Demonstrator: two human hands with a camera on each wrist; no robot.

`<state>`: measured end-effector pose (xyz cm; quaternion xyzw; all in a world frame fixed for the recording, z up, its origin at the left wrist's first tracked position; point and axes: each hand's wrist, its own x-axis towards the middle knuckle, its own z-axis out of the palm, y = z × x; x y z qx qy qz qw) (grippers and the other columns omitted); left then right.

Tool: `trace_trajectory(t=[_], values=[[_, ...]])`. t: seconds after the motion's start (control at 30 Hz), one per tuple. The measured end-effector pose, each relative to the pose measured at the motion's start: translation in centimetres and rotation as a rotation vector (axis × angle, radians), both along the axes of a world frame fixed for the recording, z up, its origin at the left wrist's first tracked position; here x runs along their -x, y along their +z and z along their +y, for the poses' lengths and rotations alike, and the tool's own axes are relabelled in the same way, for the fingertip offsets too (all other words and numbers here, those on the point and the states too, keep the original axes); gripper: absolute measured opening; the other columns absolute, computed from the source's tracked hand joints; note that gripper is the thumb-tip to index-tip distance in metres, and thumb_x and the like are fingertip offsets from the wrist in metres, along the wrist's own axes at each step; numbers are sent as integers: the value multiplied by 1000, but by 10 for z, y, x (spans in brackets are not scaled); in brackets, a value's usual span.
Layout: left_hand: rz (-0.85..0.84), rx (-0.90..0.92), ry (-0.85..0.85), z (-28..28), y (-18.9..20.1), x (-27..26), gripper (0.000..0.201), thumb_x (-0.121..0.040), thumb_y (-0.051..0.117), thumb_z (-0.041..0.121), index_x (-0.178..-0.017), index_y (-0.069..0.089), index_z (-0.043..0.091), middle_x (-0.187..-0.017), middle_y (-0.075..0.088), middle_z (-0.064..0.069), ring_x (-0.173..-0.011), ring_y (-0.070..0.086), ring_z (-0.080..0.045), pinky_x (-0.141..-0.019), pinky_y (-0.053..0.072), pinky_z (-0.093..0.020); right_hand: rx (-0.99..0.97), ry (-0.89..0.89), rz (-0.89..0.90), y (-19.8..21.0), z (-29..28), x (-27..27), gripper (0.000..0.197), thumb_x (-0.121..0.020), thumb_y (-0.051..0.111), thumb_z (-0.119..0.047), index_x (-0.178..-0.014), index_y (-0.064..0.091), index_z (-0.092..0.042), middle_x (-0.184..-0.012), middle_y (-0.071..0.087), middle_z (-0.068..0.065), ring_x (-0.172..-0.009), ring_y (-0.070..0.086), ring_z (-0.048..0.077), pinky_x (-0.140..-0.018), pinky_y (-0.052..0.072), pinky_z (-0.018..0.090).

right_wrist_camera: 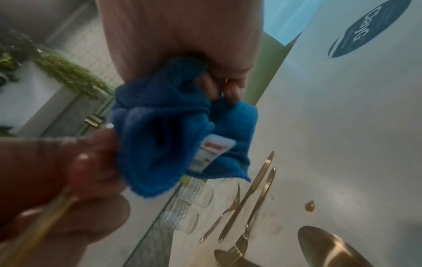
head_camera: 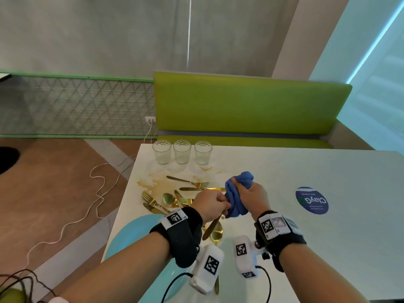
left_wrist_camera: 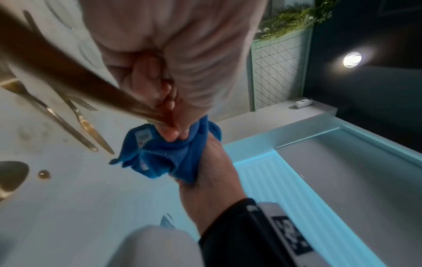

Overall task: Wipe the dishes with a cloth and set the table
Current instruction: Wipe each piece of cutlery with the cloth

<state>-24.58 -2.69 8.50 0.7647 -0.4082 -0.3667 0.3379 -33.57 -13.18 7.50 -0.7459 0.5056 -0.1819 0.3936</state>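
Note:
My left hand grips the handle of a gold utensil above the white table. The utensil's other end is hidden inside a bunched blue cloth, so its kind cannot be told. My right hand squeezes that cloth around it. In the left wrist view the left hand pinches the handle right where it enters the cloth. In the right wrist view the right hand clutches the cloth, with its white label showing.
Three empty glasses stand at the table's far left edge. Several gold forks, knives and spoons lie by a brown spill. A light blue plate sits near me on the left. A round blue sticker marks the right side.

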Motion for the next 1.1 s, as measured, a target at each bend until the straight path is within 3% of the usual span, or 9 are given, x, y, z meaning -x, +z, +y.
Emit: trace_trajectory(t=[0.13, 0.23, 0.33, 0.47, 0.67, 0.77, 0.93, 1.03, 1.1], values=[[-5, -47, -4, 9, -4, 5, 15, -90, 57, 20, -86, 68, 11, -79, 67, -5, -77, 56, -14, -74, 42, -25, 90, 82, 28, 0, -4, 2, 32, -88, 59, -32, -95, 63, -1, -82, 65, 15, -73, 58, 23, -64, 43, 28], [-12, -70, 30, 16, -11, 4, 19, -91, 58, 21, -99, 68, 8, -87, 69, -9, -79, 57, -13, -77, 45, -25, 103, -49, -32, 15, -20, 14, 32, -91, 54, -32, -88, 62, -2, -76, 60, 13, -79, 61, 30, -66, 43, 31], [3, -37, 133, 20, -12, -3, 19, -92, 56, 22, -98, 68, 9, -85, 66, -3, -77, 55, -12, -70, 45, -23, -153, -164, -278, 21, -32, 36, 31, -91, 55, -36, -80, 61, -8, -85, 65, 14, -93, 62, 33, -84, 50, 42], [34, 59, 230, 13, -5, -5, 21, -93, 53, 25, -101, 66, 11, -87, 66, 0, -83, 58, -14, -69, 43, -21, -422, 0, -325, 7, -5, 45, 34, -91, 48, -45, -88, 63, -15, -98, 68, 12, -99, 63, 25, -96, 47, 41], [-78, 144, 110, 2, 2, 16, 16, -90, 51, 13, -93, 67, 10, -84, 61, -6, -81, 53, -15, -71, 37, -21, -538, 1, -375, 4, 24, 25, 30, -89, 56, -35, -90, 65, -6, -98, 67, 21, -94, 64, 29, -92, 51, 40], [-117, 165, 24, 0, 3, 23, 20, -90, 52, 17, -92, 68, 6, -80, 61, -7, -78, 52, -16, -68, 38, -22, -637, -148, -553, 1, 15, 30, 26, -85, 64, -21, -95, 63, 3, -89, 66, 21, -80, 65, 27, -74, 55, 34], [39, 201, 34, 1, 4, 34, 19, -93, 50, 21, -96, 67, 14, -92, 66, -13, -83, 56, -19, -75, 46, -32, -578, -253, -633, 11, 6, 27, 16, -86, 63, -17, -75, 62, -5, -71, 64, 13, -67, 63, 21, -60, 55, 28], [111, 97, 8, 10, -6, 36, 23, -92, 54, 31, -108, 66, 19, -106, 67, -6, -94, 60, -18, -80, 43, -25, -550, -335, -723, 20, -13, 33, 22, -87, 62, -19, -72, 60, -4, -66, 64, 9, -67, 62, 21, -55, 52, 25], [136, 57, -55, 15, -13, 36, 23, -92, 55, 32, -98, 71, 16, -92, 69, 4, -84, 60, -14, -73, 43, -22, -550, -339, -744, 22, -20, 37, 23, -88, 61, -19, -72, 59, -3, -69, 63, 10, -69, 62, 23, -53, 52, 23]])
